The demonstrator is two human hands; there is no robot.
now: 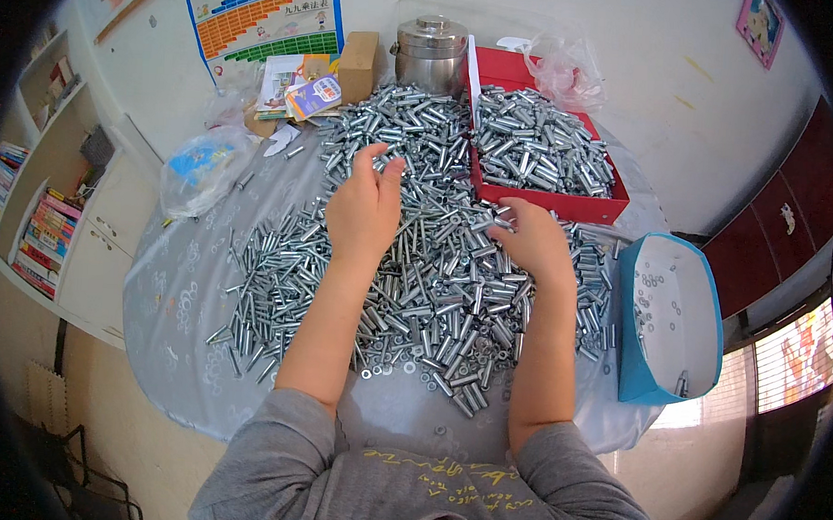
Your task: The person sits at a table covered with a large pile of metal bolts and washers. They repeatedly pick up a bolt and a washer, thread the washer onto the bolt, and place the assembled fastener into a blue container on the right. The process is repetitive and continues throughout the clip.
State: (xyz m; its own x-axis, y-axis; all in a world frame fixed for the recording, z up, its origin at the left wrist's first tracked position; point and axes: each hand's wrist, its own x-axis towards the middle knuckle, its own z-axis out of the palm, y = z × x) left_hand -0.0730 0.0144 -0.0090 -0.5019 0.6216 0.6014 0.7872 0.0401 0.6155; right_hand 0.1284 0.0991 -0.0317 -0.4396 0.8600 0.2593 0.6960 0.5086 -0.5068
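A wide heap of small silver metal sleeves and bolts (434, 289) covers the middle of the table. My left hand (363, 207) is raised over the heap, fingertips pinched together near its far part; whether a piece is between them is too small to tell. My right hand (533, 242) lies on the heap close to the red tray (614, 211), fingers curled down among the pieces. The red tray is filled with more of the same silver parts (537, 149). Loose washers (403, 366) lie at the near edge of the heap.
A blue and white box (635, 362) holding a few washers stands at the right edge. At the back stand a steel lidded pot (430, 51), a cardboard box (357, 64) and booklets (303, 88). Plastic bags (197, 167) lie at the left. A grey cloth (173, 296) covers the table.
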